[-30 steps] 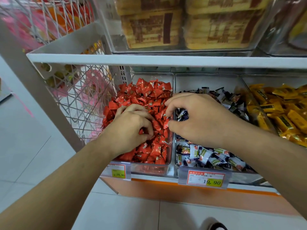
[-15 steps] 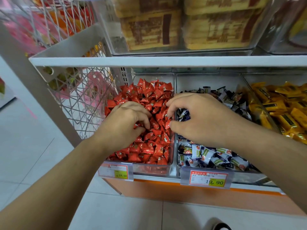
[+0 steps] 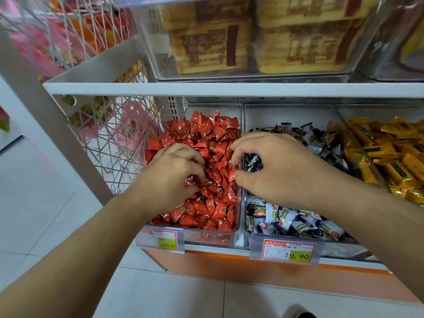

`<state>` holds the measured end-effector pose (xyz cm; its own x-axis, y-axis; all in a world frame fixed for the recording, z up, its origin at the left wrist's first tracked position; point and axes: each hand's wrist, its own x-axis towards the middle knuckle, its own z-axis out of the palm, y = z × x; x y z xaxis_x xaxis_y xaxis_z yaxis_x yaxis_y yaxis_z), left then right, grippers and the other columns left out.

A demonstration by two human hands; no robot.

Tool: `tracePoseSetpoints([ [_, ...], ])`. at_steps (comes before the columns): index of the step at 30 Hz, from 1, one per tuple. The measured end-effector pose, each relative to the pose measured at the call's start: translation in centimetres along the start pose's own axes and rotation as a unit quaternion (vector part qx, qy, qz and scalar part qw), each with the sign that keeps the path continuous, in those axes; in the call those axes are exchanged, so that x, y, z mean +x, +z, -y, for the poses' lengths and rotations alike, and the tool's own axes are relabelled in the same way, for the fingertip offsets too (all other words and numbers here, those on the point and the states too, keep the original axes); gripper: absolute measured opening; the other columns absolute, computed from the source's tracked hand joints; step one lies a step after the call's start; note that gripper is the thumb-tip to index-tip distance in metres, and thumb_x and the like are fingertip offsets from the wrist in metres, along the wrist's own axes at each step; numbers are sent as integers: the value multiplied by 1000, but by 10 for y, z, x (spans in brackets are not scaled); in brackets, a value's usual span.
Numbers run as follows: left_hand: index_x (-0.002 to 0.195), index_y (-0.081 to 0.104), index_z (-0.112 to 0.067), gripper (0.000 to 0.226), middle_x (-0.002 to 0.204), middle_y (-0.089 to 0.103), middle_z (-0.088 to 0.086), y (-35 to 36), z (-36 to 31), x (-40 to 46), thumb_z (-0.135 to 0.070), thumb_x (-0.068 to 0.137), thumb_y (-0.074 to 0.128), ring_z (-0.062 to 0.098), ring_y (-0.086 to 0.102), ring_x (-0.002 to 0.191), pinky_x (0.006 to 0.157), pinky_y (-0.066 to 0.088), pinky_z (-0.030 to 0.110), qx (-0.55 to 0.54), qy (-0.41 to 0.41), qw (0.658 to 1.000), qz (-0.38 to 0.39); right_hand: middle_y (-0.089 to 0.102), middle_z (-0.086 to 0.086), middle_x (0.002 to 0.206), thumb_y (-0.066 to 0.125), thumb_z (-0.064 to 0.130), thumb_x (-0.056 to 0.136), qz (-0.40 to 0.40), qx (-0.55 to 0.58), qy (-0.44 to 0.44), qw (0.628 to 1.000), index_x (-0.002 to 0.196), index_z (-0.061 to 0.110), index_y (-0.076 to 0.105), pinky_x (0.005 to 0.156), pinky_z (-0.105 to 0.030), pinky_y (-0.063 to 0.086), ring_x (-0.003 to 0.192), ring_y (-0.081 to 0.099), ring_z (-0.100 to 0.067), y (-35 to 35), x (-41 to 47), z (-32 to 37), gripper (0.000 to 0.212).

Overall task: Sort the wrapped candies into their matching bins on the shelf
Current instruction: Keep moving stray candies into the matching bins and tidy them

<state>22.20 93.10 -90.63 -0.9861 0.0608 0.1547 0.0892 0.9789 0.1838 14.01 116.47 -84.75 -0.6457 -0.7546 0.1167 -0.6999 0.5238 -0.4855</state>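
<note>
1. Left hand (image 3: 169,177): fingers curled down into the heap of red candies (image 3: 204,138); the grip is closed round a few red wrappers at the fingertips.
2. Right hand (image 3: 280,166): positioned over the divider between two bins. Thumb and forefinger pinch one red candy (image 3: 232,174) at the right edge of the red heap. A dark-wrapped piece shows under the curled fingers; whether the hand also holds it cannot be told.
3. Left clear bin (image 3: 213,237): contains the red candies, heaped higher at the back. A price tag (image 3: 158,239) is clipped to its front edge.
4. Middle clear bin (image 3: 286,113): contains blue-and-white candies (image 3: 286,219), visible in front of and behind the right hand. A second price tag (image 3: 289,251), reading 19.90, is clipped to its front.
5. Right clear bin (image 3: 344,111): contains yellow candies (image 3: 390,157), partly cut off by the frame edge.
6. Upper shelf (image 3: 229,89): white, directly above the three bins. It carries a clear box of tan packets (image 3: 252,37).
7. Wire basket (image 3: 110,143): white, mounted at the left end of the shelf unit, just beside the red bin.
8. Floor (image 3: 46,203): pale tiles below an orange base panel (image 3: 252,271).
</note>
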Motion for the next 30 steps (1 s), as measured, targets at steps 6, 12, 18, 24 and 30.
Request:
tracePoseSetpoints([
  [6,88,78,-38,26,120,65,-18,1,-2,0,-26,68,91,12,50,128,122,17,53,58,10,997,-48,62,19,120,70,31,86,3,-4,-3,1000,90,30,69,89,-10,32,119,52,-2,0,1,0,4],
  [12,93,78,-46,13,137,61,-19,-8,-12,-2,-47,80,79,19,38,144,120,11,58,112,22,993,-18,62,19,119,70,32,86,3,-5,-4,1000,91,30,69,90,-10,35,117,54,-3,0,2,2,5],
  [18,103,75,-51,22,150,46,-27,-26,-23,-9,-46,82,79,15,26,147,120,13,44,38,28,999,10,64,15,117,70,31,86,1,-1,0,1000,90,30,70,88,-16,39,115,56,-6,0,2,3,5],
  [24,90,77,-39,15,94,65,-24,-32,-42,-17,-25,86,80,-4,61,90,79,43,9,-63,-15,997,28,63,14,120,71,31,87,7,4,4,1000,92,28,70,91,-21,39,117,56,-7,-2,1,4,5],
  [30,107,76,-38,15,92,75,-16,-9,-30,-18,-37,96,65,6,68,86,82,58,32,28,-81,993,82,62,16,125,71,33,89,10,11,10,1000,95,29,71,81,-1,24,122,52,-5,-3,-1,2,8],
])
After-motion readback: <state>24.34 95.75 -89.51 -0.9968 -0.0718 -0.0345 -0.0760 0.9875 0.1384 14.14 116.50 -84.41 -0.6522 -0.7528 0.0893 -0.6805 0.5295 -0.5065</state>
